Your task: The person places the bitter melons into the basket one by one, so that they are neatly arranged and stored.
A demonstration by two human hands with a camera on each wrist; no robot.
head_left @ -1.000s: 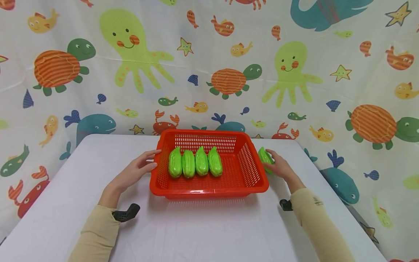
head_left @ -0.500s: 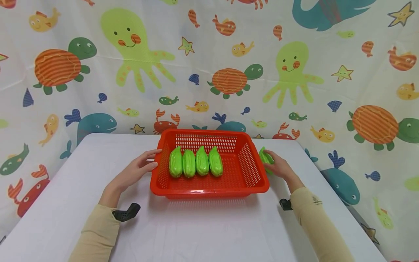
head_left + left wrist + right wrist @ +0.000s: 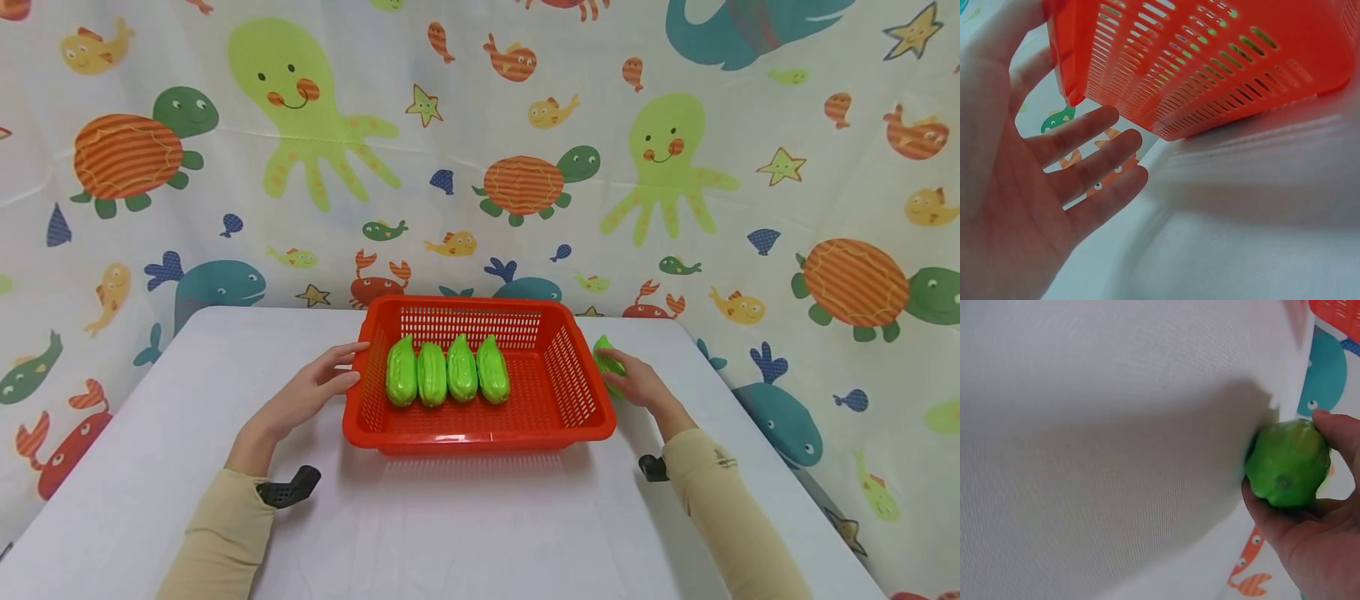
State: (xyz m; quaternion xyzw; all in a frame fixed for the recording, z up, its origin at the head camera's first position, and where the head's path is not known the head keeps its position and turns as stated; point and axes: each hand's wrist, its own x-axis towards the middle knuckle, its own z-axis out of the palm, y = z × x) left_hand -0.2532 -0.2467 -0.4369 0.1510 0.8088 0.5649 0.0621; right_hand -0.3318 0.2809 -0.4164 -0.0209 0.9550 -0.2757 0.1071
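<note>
A red plastic basket (image 3: 480, 440) with slotted walls stands mid-table, holding a row of several glossy green ridged gourds (image 3: 462, 368) upright side by side in its left part. At its left rim rests my left hand (image 3: 303, 398), thumb and forefinger touching the edge; the left wrist view shows the other fingers (image 3: 1094, 169) extended and apart below the rim. Just right of the basket, my right hand (image 3: 643, 385) grips another green gourd (image 3: 603, 343), low by the table. Thumb and fingers curl round the gourd (image 3: 1290, 464) in the right wrist view, its blunt end facing the camera.
The table (image 3: 480, 533) has a white cover. Behind it hangs a curtain (image 3: 465, 108) printed with sea animals. A black wrist camera (image 3: 289, 488) is strapped on the left wrist and another (image 3: 654, 468) on the right.
</note>
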